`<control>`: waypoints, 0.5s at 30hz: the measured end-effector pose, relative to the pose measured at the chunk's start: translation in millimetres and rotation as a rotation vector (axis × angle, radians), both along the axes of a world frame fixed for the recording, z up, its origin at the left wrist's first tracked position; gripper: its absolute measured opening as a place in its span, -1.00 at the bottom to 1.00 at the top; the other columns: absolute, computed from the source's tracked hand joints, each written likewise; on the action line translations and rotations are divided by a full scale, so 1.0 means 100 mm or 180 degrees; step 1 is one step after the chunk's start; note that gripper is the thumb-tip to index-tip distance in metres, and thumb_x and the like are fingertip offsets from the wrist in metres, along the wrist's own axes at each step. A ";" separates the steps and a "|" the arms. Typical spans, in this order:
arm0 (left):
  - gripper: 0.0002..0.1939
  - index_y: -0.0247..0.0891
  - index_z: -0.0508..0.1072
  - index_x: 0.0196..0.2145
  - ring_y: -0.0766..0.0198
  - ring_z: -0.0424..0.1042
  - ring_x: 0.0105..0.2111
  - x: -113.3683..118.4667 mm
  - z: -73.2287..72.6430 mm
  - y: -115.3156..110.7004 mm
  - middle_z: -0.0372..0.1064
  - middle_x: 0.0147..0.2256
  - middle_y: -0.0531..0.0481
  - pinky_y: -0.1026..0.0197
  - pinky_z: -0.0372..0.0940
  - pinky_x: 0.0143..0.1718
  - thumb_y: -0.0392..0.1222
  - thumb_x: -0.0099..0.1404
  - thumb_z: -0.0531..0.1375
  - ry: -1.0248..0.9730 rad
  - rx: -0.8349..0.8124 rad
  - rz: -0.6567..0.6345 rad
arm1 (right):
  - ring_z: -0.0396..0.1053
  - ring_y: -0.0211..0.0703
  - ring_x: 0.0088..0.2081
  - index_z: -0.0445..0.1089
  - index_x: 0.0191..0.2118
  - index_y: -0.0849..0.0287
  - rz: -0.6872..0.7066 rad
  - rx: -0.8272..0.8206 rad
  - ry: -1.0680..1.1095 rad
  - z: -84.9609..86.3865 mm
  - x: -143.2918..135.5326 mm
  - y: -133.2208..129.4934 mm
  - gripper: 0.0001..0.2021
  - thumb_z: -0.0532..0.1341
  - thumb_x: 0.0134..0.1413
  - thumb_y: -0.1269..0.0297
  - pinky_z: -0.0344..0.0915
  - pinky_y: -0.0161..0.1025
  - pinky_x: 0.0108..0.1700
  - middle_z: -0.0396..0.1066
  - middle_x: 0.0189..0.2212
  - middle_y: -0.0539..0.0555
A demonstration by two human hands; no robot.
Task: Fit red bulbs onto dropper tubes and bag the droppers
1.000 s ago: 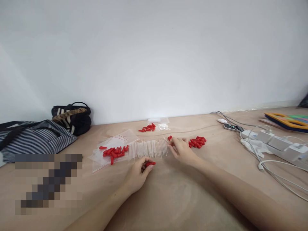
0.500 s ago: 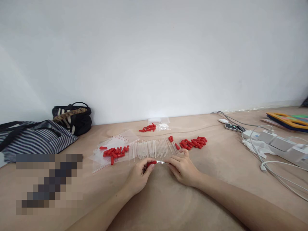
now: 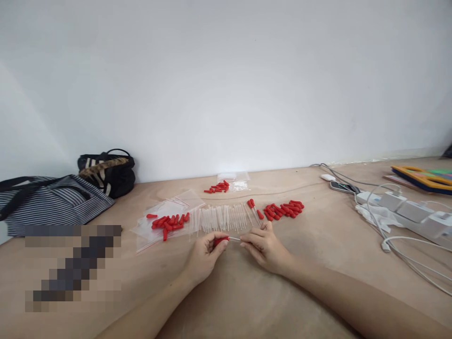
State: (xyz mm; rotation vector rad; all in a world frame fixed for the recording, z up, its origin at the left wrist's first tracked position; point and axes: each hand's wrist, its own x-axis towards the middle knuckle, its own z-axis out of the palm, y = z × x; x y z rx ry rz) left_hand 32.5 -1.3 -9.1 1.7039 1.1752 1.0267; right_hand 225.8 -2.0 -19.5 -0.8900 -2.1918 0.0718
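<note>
My left hand (image 3: 206, 254) is closed round a red rubber bulb (image 3: 221, 241). From the bulb's mouth a clear glass dropper tube (image 3: 234, 239) runs to my right hand (image 3: 264, 247), whose fingers pinch its other end. Just beyond my hands lies a row of clear tubes (image 3: 222, 217). At its right end are finished-looking droppers with red bulbs (image 3: 251, 204). One pile of red bulbs (image 3: 171, 222) rests on clear zip bags (image 3: 144, 242) to the left, and another pile of red bulbs (image 3: 284, 209) lies to the right.
Farther back, a clear bag (image 3: 233, 176) lies by more red bulbs and thin tubes. A striped bag (image 3: 60, 202) and a black bag (image 3: 122, 176) stand left. On the right are a phone (image 3: 342, 187), a power strip with chargers (image 3: 416, 212), cables and a yellow-edged board (image 3: 423, 178).
My right hand has moved slightly left, closer to my left hand. Less of the glass tube shows between them. The piles have not moved.
</note>
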 end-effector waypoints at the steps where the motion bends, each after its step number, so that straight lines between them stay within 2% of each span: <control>1: -0.77 -0.32 0.41 -0.35 0.24 0.40 -0.38 0.00 0.00 0.00 0.44 -0.40 -0.03 0.22 0.31 -0.33 -0.11 0.08 0.14 -0.0036 -0.0024 0.0029 | 0.20 -0.31 -0.48 0.36 -0.30 0.19 0.0014 0.0014 0.0027 0.00 -0.01 0.00 -0.79 -0.01 0.15 0.32 -0.08 -0.22 -0.25 0.36 -0.51 0.01; 7: -0.75 -0.32 0.43 -0.38 0.23 0.41 -0.40 0.01 0.00 -0.01 0.45 -0.43 -0.03 0.21 0.32 -0.34 -0.09 0.03 0.17 -0.0069 -0.0089 0.0118 | 0.19 -0.32 -0.48 0.37 -0.29 0.20 0.0073 0.0156 -0.0025 -0.02 -0.02 -0.01 -0.79 -0.01 0.13 0.36 -0.09 -0.23 -0.27 0.34 -0.54 0.01; 15: -0.78 -0.30 0.44 -0.35 0.23 0.41 -0.38 -0.02 -0.07 -0.01 0.46 -0.40 -0.04 0.21 0.32 -0.33 -0.12 0.07 0.15 0.0123 0.0019 -0.0030 | 0.15 -0.32 -0.50 0.38 -0.29 0.18 0.0086 0.0335 -0.0330 -0.01 0.04 0.01 -0.78 -0.01 0.09 0.42 -0.11 -0.21 -0.28 0.27 -0.57 -0.02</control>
